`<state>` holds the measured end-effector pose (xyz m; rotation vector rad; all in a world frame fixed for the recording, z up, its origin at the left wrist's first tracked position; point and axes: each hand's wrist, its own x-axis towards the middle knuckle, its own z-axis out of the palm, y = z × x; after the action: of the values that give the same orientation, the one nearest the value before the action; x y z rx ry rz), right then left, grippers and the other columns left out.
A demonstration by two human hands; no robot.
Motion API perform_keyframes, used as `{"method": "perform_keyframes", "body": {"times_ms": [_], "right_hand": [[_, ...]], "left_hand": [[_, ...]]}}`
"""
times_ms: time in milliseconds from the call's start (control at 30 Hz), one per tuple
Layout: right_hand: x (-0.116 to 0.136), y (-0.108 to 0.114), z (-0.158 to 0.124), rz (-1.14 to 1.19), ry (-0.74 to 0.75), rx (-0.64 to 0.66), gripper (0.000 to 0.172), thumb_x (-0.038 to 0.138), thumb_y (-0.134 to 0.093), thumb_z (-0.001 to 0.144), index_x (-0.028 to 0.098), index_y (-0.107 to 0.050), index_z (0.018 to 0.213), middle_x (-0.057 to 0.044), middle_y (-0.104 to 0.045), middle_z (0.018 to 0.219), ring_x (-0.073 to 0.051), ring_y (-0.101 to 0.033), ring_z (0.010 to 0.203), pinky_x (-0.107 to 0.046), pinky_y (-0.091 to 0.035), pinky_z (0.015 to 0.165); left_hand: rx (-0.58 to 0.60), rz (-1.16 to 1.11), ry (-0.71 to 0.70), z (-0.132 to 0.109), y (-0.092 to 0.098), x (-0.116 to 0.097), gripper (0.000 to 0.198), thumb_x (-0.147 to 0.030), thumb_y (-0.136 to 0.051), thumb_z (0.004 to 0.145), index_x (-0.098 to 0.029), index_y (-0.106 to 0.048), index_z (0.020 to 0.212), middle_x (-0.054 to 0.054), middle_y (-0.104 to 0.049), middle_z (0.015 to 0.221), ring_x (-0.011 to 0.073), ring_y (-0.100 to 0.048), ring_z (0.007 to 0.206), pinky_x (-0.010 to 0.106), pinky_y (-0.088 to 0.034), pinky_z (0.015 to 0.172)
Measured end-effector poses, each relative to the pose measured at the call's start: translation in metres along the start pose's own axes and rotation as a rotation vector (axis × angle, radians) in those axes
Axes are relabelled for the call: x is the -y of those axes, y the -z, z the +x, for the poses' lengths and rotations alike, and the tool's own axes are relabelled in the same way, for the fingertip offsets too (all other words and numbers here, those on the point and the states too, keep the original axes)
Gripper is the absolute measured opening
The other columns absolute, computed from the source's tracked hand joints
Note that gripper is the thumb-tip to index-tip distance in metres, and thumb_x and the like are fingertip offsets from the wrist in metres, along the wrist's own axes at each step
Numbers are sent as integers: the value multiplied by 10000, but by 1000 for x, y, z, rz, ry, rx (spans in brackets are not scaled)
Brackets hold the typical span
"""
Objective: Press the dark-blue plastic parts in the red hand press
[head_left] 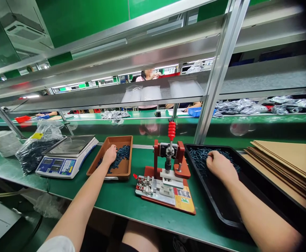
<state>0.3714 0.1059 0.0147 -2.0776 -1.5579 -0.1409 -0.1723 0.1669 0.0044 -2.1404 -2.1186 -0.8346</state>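
Note:
My left hand (pixel 110 154) is down in a brown tray (pixel 131 154), at a heap of small dark blue parts (pixel 123 153). Its fingers are curled, and what they hold, if anything, is hidden. Over a black tray (pixel 213 206) on the right, my right hand (pixel 219 163) reaches to a pile of similar thin dark parts (pixel 198 157). Those fingers are bent inward too, their tips out of sight behind the hand. Between the trays stands a small red hand press (pixel 156 161) with a red ribbed handle (pixel 171 131) and a metal fixture (pixel 155 189) at its base.
Left of the brown tray sit a weighing scale (pixel 60 164) and a plastic bag of dark parts (pixel 34 150). Cardboard sheets (pixel 286 154) lie at the right. A metal post (pixel 218 77) and shelf rise behind the press. Across the bench a person (pixel 149 75) is visible.

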Motion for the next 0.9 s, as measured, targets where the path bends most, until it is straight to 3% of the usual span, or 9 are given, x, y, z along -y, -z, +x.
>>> {"method": "perform_keyframes", "body": {"times_ms": [100, 267, 467, 733, 900], "right_hand": [[2, 2, -2, 11, -18, 70, 284, 271, -451, 949, 162, -681, 1075, -156, -725, 1020, -264, -690, 858, -338, -481, 740], [0, -6, -1, 17, 15, 14, 234, 268, -464, 948, 163, -653, 1038, -144, -709, 1034, -251, -683, 896, -324, -469, 751], [-3, -11, -1, 47, 112, -42, 210, 181, -448, 936, 166, -616, 1060, -122, -661, 1085, -225, -628, 1063, -301, -459, 918], [-7, -9, 3, 96, 63, -30, 247, 187, -396, 988, 172, -607, 1117, -118, -664, 1111, -223, -628, 1036, -300, -446, 923], [-9, -5, 3, 132, 74, -34, 233, 200, -447, 982, 159, -641, 1105, -124, -676, 1110, -230, -627, 1049, -307, -441, 958]], "left_hand": [[21, -2, 24, 0, 0, 1, 308, -300, -262, 1028, -217, -532, 1149, 94, -719, 963, 226, -700, 906, 335, -498, 816], [9, 4, 31, 3, -5, 1, 345, -241, -397, 949, -164, -508, 1267, 171, -662, 1230, 273, -643, 1154, 374, -492, 970], [1, -41, 9, 7, -8, 3, 538, -93, -421, 784, -112, -487, 1317, 175, -617, 1239, 267, -587, 1223, 399, -436, 1113], [66, 11, -58, 12, -4, 3, 215, -166, -415, 745, -219, -547, 907, 111, -640, 1044, 262, -631, 1065, 378, -499, 1003], [121, 96, -119, 15, -2, 4, 176, -194, -415, 722, -234, -531, 848, 95, -653, 1015, 249, -633, 1035, 351, -497, 983]]}}
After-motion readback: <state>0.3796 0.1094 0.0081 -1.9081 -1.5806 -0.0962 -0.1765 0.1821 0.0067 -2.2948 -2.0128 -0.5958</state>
